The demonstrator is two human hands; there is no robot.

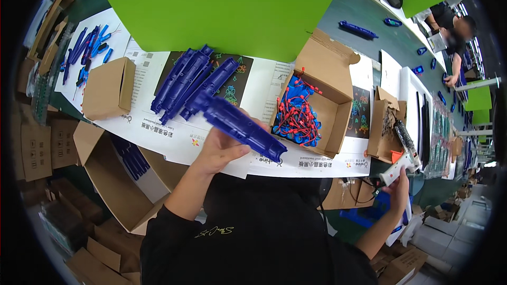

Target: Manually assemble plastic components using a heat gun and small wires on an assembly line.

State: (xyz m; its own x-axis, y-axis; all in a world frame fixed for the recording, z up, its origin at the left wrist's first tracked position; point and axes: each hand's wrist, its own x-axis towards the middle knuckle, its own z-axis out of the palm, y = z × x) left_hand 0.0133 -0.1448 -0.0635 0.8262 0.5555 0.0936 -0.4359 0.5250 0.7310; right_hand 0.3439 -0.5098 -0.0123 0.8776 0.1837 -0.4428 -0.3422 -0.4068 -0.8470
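My left hand [223, 149] grips a long dark blue plastic shell [245, 126], holding it tilted above the front of the bench. At the right edge of the bench, my right hand [399, 189] is wrapped round the handle of a hot glue gun [405, 159] with an orange trigger. Several similar blue shells [186, 85] lie side by side just beyond the held one. Between my hands stands an open cardboard box [331, 133] with blue parts [297, 106] and a tangle of red wires inside.
A green panel [216, 8] rises behind the bench. To the left are a small carton [108, 88] and loose blue parts [87, 53]; below sits an open carton [113, 179] of blue pieces. A narrow box [383, 134] stands near the glue gun. Another person [449, 34] works far right.
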